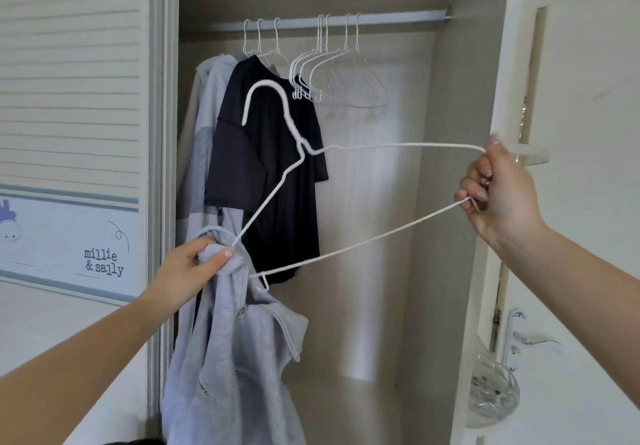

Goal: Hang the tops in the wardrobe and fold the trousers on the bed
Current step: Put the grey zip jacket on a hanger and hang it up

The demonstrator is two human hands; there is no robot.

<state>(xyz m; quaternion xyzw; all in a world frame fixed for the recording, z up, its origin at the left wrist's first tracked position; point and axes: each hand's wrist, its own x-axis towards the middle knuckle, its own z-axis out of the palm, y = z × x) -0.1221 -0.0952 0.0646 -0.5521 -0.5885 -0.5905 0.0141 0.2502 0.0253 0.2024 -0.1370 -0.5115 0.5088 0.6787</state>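
- A white wire hanger point(346, 202) is held out in front of the open wardrobe point(433, 202), tilted, its hook pointing up and to the left.
- The hanger's right end is gripped by the right hand point(498, 191), fingers point(474, 185) curled round the wire.
- A grey zip-up top point(235, 358) is bunched in the left hand point(197, 264) — its fingers are pinched on the fabric near the collar, just where the hanger's left shoulder meets the cloth.
- The rest of the grey top hangs loose below the left hand, with the zip open.
- On the rail point(332, 22) a black T-shirt point(270, 167) and a grey garment point(204, 133) are already hung at the left; several empty hangers point(332, 74) are spaced to their right.
- The step in hand is judged to be threading the hanger into the grey top — hanging has not yet been done.
- Next, the hanger's left shoulder would need to be worked inside the neck opening, then the other shoulder seated, before the hook is lifted to the rail.
- No trousers or bed are seen.
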